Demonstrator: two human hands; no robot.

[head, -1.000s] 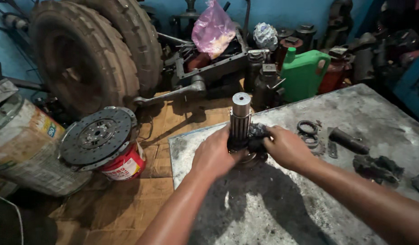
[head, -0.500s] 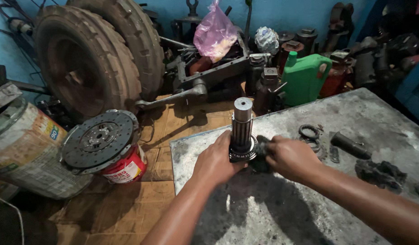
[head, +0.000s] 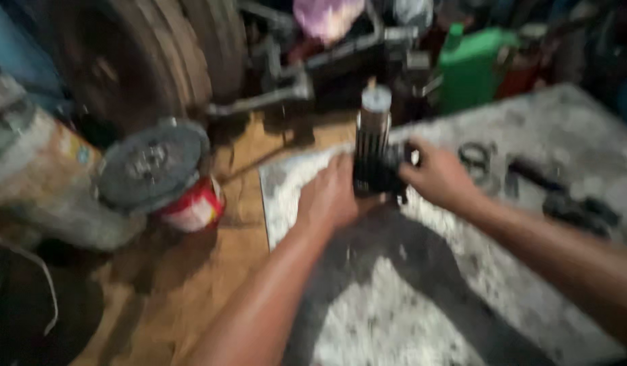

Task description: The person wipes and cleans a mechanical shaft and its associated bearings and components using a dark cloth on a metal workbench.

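Observation:
A splined metal shaft [head: 373,129] stands upright on a dark gear part at the near left corner of a stained grey metal sheet [head: 422,312]. My left hand [head: 330,196] grips the dark base of the shaft from the left. My right hand [head: 439,177] holds the same base from the right, fingers wrapped on it. The picture is blurred by motion, so fine detail of the part is hidden.
Black rings and small dark metal parts [head: 530,183] lie on the sheet to the right. A clutch disc [head: 154,163] rests on a red can [head: 194,210] at left, beside a drum [head: 35,176]. Big tyres [head: 137,61], a green jug [head: 473,64] and a pink bag [head: 327,15] crowd the back.
The view has shifted and blurred. Both hands stay on the shaft's base, which seems to sit slightly further right and up on the sheet's corner.

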